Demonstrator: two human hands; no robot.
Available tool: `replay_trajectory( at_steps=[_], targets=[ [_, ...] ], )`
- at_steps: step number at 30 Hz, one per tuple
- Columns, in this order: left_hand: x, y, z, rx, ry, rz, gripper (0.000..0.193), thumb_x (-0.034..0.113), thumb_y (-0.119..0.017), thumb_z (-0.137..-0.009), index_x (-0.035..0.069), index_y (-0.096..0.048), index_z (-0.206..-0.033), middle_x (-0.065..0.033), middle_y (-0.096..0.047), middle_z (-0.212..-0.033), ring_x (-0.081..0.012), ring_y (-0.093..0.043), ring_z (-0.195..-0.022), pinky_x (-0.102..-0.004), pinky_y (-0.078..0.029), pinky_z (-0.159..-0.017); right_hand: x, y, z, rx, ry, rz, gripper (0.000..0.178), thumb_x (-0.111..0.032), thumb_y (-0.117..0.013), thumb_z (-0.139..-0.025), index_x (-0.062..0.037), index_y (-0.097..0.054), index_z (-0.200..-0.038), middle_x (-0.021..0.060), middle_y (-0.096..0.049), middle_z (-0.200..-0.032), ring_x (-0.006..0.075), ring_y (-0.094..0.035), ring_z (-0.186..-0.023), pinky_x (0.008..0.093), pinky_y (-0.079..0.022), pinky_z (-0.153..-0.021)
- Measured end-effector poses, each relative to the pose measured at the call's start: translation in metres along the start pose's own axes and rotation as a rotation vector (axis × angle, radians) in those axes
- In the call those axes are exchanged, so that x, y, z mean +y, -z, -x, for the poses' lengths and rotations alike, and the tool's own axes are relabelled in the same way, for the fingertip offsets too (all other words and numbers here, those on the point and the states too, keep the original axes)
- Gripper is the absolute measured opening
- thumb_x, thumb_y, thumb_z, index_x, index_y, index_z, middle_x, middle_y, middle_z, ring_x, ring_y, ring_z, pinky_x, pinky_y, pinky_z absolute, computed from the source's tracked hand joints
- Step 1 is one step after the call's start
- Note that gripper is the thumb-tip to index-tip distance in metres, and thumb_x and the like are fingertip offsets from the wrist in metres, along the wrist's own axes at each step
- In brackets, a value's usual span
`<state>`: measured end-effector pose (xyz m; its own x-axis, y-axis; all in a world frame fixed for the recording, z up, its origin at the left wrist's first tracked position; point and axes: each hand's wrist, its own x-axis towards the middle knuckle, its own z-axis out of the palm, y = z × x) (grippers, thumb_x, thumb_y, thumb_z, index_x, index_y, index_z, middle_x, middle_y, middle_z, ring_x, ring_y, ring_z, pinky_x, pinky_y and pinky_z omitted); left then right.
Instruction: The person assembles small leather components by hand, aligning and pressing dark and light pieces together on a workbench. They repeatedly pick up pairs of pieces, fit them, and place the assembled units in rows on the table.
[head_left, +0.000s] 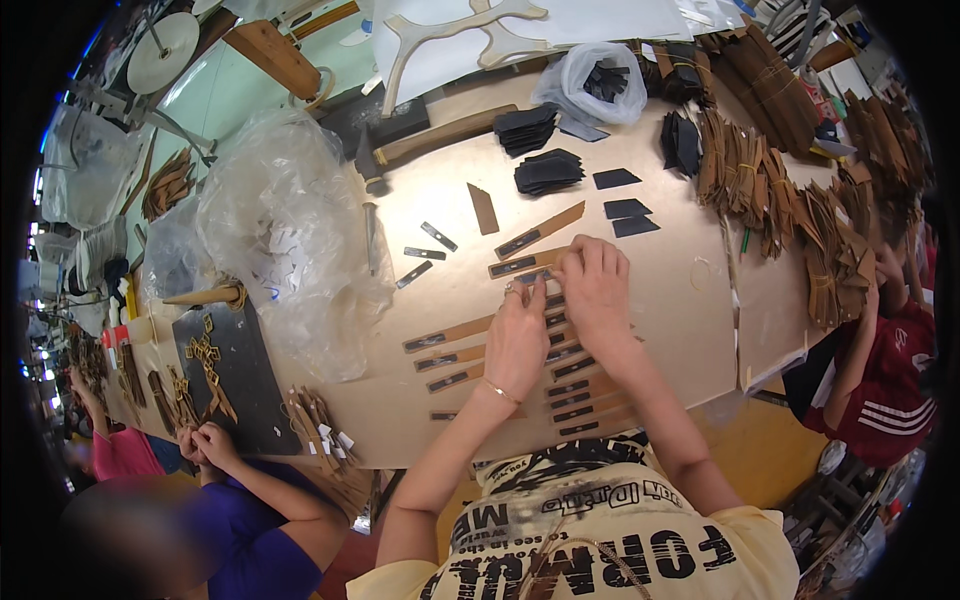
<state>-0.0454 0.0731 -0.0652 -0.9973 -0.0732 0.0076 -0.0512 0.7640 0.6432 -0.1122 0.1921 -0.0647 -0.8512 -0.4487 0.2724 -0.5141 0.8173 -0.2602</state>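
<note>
My left hand [518, 338] and my right hand [597, 300] meet at the middle of the table. Their fingers press together on a brown strip with a dark plate [540, 277], mostly hidden by the fingertips. Just beyond lie two similar plated strips [516, 265], fanned out, and a plain brown strip [483, 208]. Several plated strips [450, 358] are lined up left of my left forearm; another row of plated strips [572, 398] lies between my forearms. To the left are three loose dark plates [426, 254]. Black cut pieces [628, 209] lie beyond my right hand.
Stacked black pieces [548, 172] and a hammer [445, 135] lie farther back. A clear plastic bag [285, 230] spreads at left, beside a metal spike [371, 238]. Brown strip bundles [745, 175] crowd the right. Co-workers' hands [207, 443] are near the left edge; another person sits right.
</note>
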Motion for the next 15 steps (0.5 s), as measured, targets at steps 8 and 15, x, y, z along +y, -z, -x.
replay_trajectory(
  at_steps=[8, 15],
  targets=[
    [-0.01, 0.012, -0.006, 0.107, 0.045, 0.419, 0.032, -0.007, -0.054, -0.091, 0.001, -0.055, -0.123, -0.0212, -0.064, -0.085, -0.0346, -0.063, -0.07, -0.038, -0.05, -0.063, -0.015, 0.018, 0.009, -0.176, -0.234, -0.423, 0.009, -0.013, -0.064, -0.09, -0.0062, -0.063, -0.096, 0.011, -0.05, -0.108, 0.0304, -0.046, -0.104, 0.0426, -0.035, -0.089],
    [-0.004, 0.019, -0.015, 0.052, 0.064, 0.488, 0.029, -0.006, -0.056, -0.091, 0.001, -0.057, -0.12, -0.0173, -0.065, -0.075, -0.0298, -0.063, -0.062, -0.0345, -0.048, -0.058, -0.004, 0.021, 0.004, -0.207, -0.197, -0.485, 0.01, -0.014, -0.066, -0.09, -0.0059, -0.064, -0.097, 0.0094, -0.051, -0.106, 0.0293, -0.048, -0.105, 0.0414, -0.035, -0.091]
  ],
)
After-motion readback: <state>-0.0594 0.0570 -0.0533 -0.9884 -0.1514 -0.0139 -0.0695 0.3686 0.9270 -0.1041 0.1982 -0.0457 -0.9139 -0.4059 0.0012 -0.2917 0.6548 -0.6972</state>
